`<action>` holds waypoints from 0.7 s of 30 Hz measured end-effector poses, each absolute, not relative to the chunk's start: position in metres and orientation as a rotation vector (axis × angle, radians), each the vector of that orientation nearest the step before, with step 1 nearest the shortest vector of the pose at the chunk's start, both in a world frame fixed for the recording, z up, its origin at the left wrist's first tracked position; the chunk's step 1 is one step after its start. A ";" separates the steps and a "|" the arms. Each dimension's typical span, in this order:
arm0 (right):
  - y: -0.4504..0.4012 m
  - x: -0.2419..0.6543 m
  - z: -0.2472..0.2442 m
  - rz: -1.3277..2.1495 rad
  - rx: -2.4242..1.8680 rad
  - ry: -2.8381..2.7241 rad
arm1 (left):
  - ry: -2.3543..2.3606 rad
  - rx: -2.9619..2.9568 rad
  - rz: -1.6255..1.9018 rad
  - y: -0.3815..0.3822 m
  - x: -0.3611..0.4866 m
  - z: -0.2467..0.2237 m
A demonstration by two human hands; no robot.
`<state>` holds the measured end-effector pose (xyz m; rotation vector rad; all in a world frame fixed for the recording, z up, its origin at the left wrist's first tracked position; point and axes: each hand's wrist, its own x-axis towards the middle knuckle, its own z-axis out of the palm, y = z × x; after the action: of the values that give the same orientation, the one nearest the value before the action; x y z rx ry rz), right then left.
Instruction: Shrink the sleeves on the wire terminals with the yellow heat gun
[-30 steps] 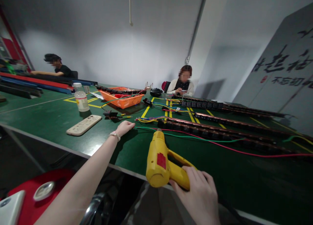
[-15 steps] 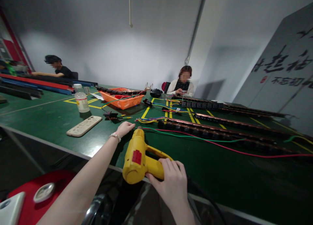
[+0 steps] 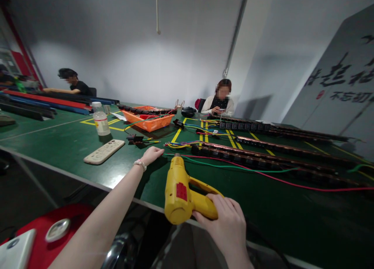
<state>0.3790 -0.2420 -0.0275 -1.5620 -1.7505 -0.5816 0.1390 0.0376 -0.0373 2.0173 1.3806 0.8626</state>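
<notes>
Heat gun [image 3: 177,195] sits farther right, right hand [image 3: 226,220] gripping; left hand [image 3: 153,155] pinches green wire [image 3: 219,166]; dark strip [image 3: 146,110] spans far orange basket [image 3: 152,124].

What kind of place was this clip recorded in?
Probably a small assembly workshop: the right hand grips a yellow heat gun, long black strips with wires lie on a green worktable, and other people sit around it.
</notes>
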 end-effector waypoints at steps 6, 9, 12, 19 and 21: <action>-0.253 0.409 -0.029 -0.709 -1.658 -1.708 | 1.381 1.988 0.869 0.037 0.138 -0.037; -0.262 0.423 -0.030 -0.745 -1.714 -1.671 | 1.376 1.981 0.877 0.036 0.137 -0.037; -0.269 0.433 -0.029 -0.750 -1.758 -1.667 | 1.382 1.992 0.866 0.037 0.137 -0.037; -0.275 0.442 -0.028 -0.823 -1.778 -1.687 | 1.362 1.968 0.858 0.034 0.138 -0.034; -0.276 0.442 -0.029 -0.865 -1.761 -1.707 | 1.366 1.950 0.850 0.031 0.139 -0.032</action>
<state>0.4423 -0.2759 -0.0286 -1.7609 -1.7075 -0.8649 0.1388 0.0315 -0.0321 1.9503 1.3661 0.8503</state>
